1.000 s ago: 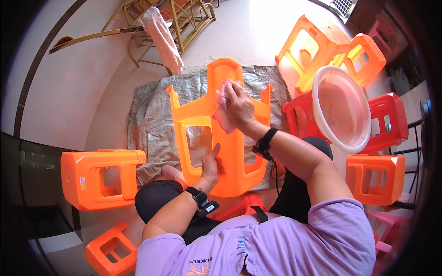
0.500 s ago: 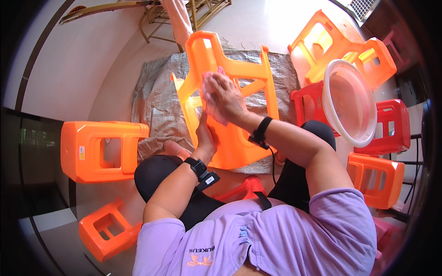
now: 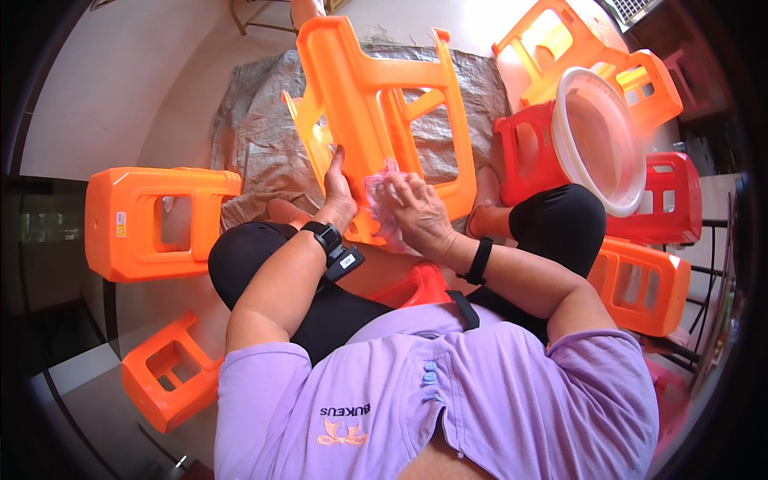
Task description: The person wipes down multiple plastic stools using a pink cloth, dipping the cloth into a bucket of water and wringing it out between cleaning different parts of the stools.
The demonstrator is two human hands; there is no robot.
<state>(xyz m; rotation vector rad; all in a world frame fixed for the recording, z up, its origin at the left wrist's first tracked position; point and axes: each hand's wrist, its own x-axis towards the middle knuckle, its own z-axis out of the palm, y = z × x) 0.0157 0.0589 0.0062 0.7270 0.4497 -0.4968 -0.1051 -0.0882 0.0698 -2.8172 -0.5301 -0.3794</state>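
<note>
In front of me an orange plastic stool (image 3: 346, 88) is held tipped, its legs pointing away and to the right. My left hand (image 3: 339, 197) grips its near left edge, thumb pointing up along the side; some of the fingers are hidden behind the plastic. A crumpled pink-and-white cloth (image 3: 384, 192) is bunched under my right hand (image 3: 422, 218), which presses it against the near end of the stool. The fingers of that hand are bent over the cloth.
A grey woven sheet (image 3: 252, 112) lies on the floor beneath the stool. To the right, a white-rimmed basin (image 3: 562, 144) rests on red stools (image 3: 524, 156). More orange stools stand at left (image 3: 132, 232), lower left (image 3: 164, 376), right (image 3: 668, 292) and far right (image 3: 552, 48).
My right hand and the cloth have moved from the stool's upper part down to its near end. The stool has turned, showing more of its side. My left hand still holds its edge.
</note>
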